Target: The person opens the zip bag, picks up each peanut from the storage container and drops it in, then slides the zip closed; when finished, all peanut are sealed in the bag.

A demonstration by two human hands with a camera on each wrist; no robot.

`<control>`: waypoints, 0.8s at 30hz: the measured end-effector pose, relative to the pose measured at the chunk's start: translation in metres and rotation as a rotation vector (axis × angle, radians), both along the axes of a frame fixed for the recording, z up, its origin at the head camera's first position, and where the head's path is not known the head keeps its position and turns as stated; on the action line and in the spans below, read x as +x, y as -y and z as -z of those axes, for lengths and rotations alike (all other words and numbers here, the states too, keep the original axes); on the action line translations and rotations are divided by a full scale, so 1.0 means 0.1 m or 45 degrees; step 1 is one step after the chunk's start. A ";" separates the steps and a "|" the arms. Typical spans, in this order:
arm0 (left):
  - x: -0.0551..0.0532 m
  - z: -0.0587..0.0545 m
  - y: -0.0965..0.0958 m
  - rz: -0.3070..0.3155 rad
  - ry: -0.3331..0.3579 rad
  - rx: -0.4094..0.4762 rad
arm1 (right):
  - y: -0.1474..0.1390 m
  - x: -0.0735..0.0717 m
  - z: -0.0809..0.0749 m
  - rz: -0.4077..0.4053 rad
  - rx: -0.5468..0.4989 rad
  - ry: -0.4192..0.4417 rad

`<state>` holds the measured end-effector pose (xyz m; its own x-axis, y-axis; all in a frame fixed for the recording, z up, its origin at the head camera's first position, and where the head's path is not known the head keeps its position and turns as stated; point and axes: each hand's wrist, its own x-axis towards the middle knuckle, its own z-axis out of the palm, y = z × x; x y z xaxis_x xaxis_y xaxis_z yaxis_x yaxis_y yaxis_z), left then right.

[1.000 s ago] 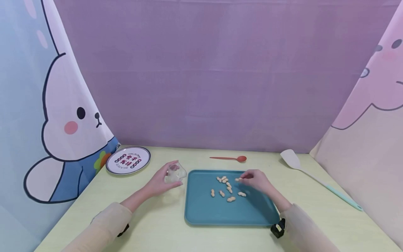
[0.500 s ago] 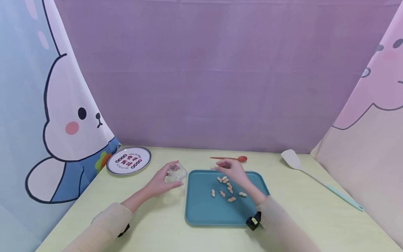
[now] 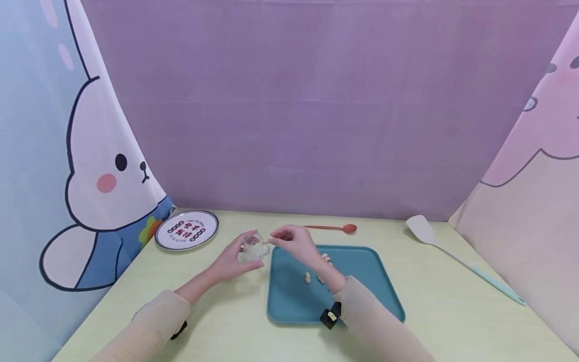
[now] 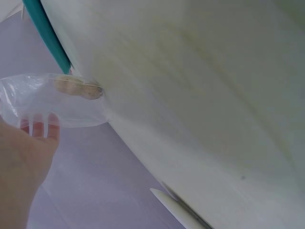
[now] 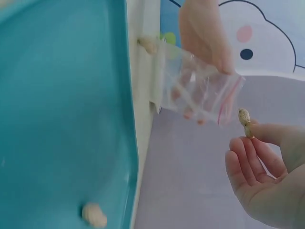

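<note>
My left hand (image 3: 231, 261) holds a clear zip bag (image 3: 252, 251) above the table, left of the tray, its mouth turned toward the right. One peanut (image 4: 78, 88) lies in the bottom of the bag in the left wrist view. At the bag's mouth, my right hand (image 3: 297, 243) pinches another peanut (image 5: 245, 119) between thumb and fingers. In the right wrist view that peanut is just outside the bag's red-edged opening. Loose peanuts (image 3: 308, 277) lie on the teal tray (image 3: 294, 304); my right forearm hides some of them.
A round white plate (image 3: 181, 245) with red lettering stands at the back left. Behind the tray lies a red spoon (image 3: 349, 229). To the right is a white spatula (image 3: 421, 231) with a mint handle. Cloth curtains (image 3: 289, 125) close off the back and sides.
My right hand has carried its peanut left from the tray's far right part to the bag's mouth. The left hand with the bag has stayed nearly still.
</note>
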<state>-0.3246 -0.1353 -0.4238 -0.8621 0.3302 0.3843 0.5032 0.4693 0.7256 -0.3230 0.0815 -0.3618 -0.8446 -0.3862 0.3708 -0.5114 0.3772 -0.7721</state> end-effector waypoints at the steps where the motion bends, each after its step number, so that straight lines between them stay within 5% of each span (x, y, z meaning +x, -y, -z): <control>1: 0.00 0.00 0.00 0.003 -0.001 0.000 | 0.03 0.01 0.01 -0.008 0.000 -0.004; 15: -0.01 0.01 0.02 0.004 -0.028 0.019 | 0.17 -0.01 0.09 -0.004 0.026 0.040; 24: -0.01 0.01 0.01 0.018 -0.054 0.006 | 0.01 0.02 0.05 0.028 0.007 0.026</control>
<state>-0.3259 -0.1365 -0.4252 -0.8403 0.3401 0.4223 0.5402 0.4584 0.7057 -0.3213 0.0809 -0.3667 -0.8602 -0.3696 0.3513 -0.4872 0.3924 -0.7802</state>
